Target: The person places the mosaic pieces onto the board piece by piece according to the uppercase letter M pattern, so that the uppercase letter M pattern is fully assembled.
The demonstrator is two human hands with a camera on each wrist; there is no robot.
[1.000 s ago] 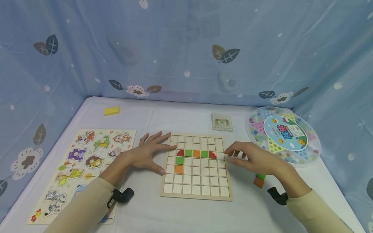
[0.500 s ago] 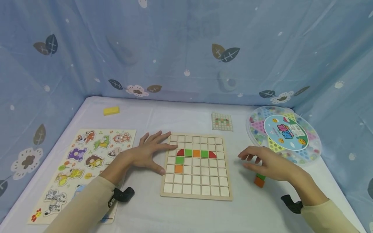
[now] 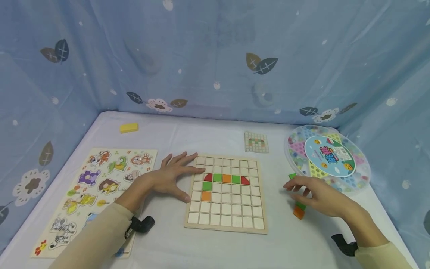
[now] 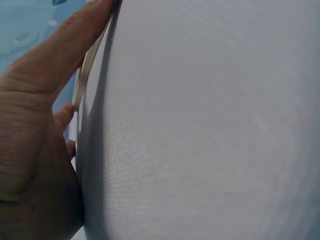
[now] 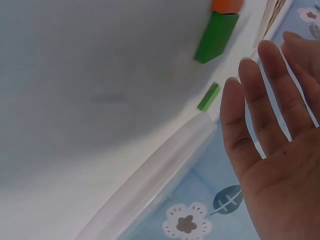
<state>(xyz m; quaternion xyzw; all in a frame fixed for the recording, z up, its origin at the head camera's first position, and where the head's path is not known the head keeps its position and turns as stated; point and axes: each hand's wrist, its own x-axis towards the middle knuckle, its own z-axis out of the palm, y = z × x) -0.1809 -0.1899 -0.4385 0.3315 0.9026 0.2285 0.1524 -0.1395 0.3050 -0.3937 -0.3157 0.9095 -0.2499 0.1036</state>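
Observation:
A wooden grid board (image 3: 231, 209) lies mid-table, with red, green and orange pieces along one row and down its left side. My left hand (image 3: 168, 180) is spread at the board's left edge, index fingertip and thumb touching the rim. Over on the right, my right hand (image 3: 314, 192) hovers above a few loose blocks with relaxed fingers, holding nothing. An orange block (image 3: 298, 213) and a green block (image 3: 301, 205) sit together below it, partly covered. Another green block (image 3: 292, 176) shows beyond the fingers. In the right wrist view, the palm and fingers are apart from the green block (image 5: 216, 37).
A round clear game case (image 3: 329, 155) stands at the back right, close to my right hand. Behind the board lies a small pattern card (image 3: 256, 142). An animal puzzle board (image 3: 109, 168) is at left, partly under my left arm. A yellow block (image 3: 129, 127) sits farther back.
My right hand has moved from the board's right edge rightward and nearer to me, over the loose blocks, uncovering the farther green one. The left hand stays put.

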